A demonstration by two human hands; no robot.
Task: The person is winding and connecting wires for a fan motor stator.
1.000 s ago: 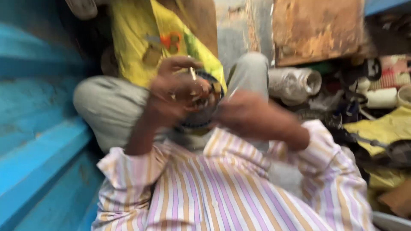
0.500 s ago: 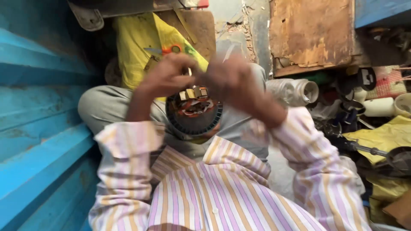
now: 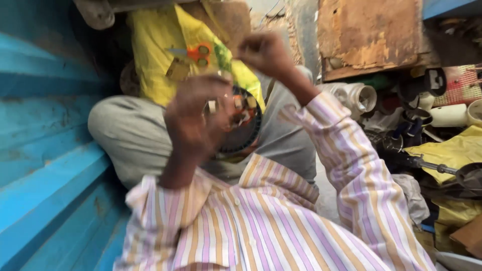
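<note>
- Left hand (image 3: 193,118): fingers curl around the near edge of the stator (image 3: 240,120), gripping it in front of the lap.
- Stator: round, dark-rimmed, copper windings inside; sits between the knees, partly hidden by the left hand.
- Right hand (image 3: 263,50): raised above and right of the stator, clear of it, fingers clenched in a pinch; any wire in the pinch is too blurred to tell.
- Scissors (image 3: 196,51): orange handles, lie on the yellow bag (image 3: 150,65) beyond the stator.
- White pipes (image 3: 359,95) lie to the right; blue wall (image 3: 45,150) to the left.
</note>
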